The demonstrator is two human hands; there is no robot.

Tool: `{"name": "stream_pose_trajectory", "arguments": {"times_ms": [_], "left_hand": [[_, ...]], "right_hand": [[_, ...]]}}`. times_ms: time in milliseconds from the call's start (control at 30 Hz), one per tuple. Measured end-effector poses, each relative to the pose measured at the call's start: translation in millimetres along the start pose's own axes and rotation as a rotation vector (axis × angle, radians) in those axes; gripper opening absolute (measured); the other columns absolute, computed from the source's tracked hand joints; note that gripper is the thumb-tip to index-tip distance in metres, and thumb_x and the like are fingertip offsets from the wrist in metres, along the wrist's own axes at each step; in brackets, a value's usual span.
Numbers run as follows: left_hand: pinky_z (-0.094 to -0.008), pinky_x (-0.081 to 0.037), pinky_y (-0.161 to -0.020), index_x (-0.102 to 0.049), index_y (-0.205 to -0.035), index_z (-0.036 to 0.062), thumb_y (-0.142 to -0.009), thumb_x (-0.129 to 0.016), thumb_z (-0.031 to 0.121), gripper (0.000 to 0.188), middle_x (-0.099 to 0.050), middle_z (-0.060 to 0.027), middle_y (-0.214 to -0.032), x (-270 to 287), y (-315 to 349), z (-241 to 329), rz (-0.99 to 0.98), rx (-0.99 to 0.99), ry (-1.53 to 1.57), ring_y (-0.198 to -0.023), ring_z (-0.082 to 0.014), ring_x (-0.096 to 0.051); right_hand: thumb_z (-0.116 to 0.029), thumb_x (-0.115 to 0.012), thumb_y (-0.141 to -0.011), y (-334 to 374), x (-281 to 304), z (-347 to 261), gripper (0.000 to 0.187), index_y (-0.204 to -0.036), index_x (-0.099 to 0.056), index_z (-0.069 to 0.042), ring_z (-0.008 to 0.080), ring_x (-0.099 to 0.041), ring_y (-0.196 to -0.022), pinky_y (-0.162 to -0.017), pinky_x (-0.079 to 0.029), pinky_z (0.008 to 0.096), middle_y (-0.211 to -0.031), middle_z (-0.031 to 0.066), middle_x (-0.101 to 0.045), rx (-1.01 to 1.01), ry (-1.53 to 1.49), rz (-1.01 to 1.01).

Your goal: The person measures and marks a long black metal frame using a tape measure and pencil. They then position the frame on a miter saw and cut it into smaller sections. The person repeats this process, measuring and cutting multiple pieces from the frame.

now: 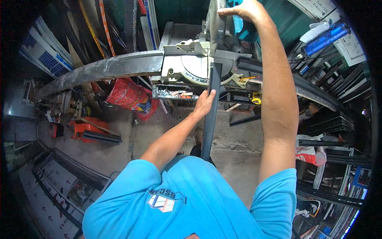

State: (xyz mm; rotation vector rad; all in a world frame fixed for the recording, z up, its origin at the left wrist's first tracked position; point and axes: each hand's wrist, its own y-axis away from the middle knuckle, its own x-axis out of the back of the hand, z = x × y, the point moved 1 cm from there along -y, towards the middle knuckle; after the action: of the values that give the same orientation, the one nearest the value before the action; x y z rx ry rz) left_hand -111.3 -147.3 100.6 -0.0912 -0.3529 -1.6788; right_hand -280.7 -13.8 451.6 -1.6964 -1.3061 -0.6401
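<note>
My left hand (204, 102) is wrapped round a long dark metal profile (212, 119), which runs from the miter saw's table toward my body. At the top edge of the view, my right hand (246, 10) is closed on the head of the miter saw (237, 26), its thumb against the round blade guard (215, 24). Its other fingers are partly cut off by the frame. The profile's far end lies on the pale saw base (179, 65), below the blade. Whether the blade touches the profile is hidden.
A pencil (250, 77) and a yellow tape measure (256, 98) lie right of the profile. Long support rails (115, 67) extend from the saw. A red bag (129, 95) stands at left, near an orange container (91, 128). Profiles and a blue caulking gun (325, 40) are at right.
</note>
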Motion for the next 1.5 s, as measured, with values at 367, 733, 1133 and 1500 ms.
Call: {"name": "stream_pose_trajectory", "arguments": {"times_ms": [367,733,1133,1500], "left_hand": [[-0.0478,-0.048,-0.08,-0.058,-0.095,-0.0044,-0.104,-0.048,0.057,0.063,-0.063,-0.0206,-0.085,-1.0,-4.7,-11.5,0.006,-0.026,-0.001,-0.085,-0.0344,-0.063],[-0.0475,-0.047,-0.079,-0.058,-0.095,-0.0047,-0.103,-0.047,0.059,0.065,-0.062,-0.0196,-0.083,0.2,-1.8,-8.3,0.031,-0.047,0.013,-0.084,-0.0323,-0.062],[-0.048,-0.047,-0.082,-0.058,-0.099,-0.0047,-0.104,-0.045,0.059,0.065,-0.063,-0.0217,-0.089,-3.0,-4.1,-10.5,-0.011,-0.024,-0.018,-0.088,-0.0354,-0.063],[-0.0471,-0.046,-0.078,-0.055,-0.092,-0.0034,-0.105,-0.047,0.054,0.059,-0.06,-0.0211,-0.083,-0.6,-3.6,-11.8,0.027,-0.051,-0.025,-0.083,-0.0335,-0.06]], "right_hand": [[-0.04,-0.096,-0.056,28.6,-4.7,-1.1,0.09,-0.125,-0.053,0.001,0.0404,-0.067,-0.112,-0.094,-0.055,0.0452,-0.117,0.0273,-0.069,0.035,-0.053,0.072],[-0.034,-0.096,-0.057,17.8,18.8,-16.8,0.077,-0.115,-0.057,-0.002,0.0351,-0.071,-0.095,-0.079,-0.059,0.0438,-0.109,0.0227,-0.071,-0.005,-0.226,-0.106],[-0.039,-0.097,-0.058,27.6,-13.6,11.5,0.087,-0.124,-0.055,0.0,0.041,-0.067,-0.112,-0.093,-0.055,0.0451,-0.117,0.0266,-0.069,0.042,-0.066,0.102],[-0.039,-0.096,-0.059,43.9,-20.0,8.8,0.084,-0.121,-0.055,0.0,0.042,-0.067,-0.111,-0.093,-0.055,0.0455,-0.115,0.0269,-0.07,0.066,-0.094,0.118]]}}
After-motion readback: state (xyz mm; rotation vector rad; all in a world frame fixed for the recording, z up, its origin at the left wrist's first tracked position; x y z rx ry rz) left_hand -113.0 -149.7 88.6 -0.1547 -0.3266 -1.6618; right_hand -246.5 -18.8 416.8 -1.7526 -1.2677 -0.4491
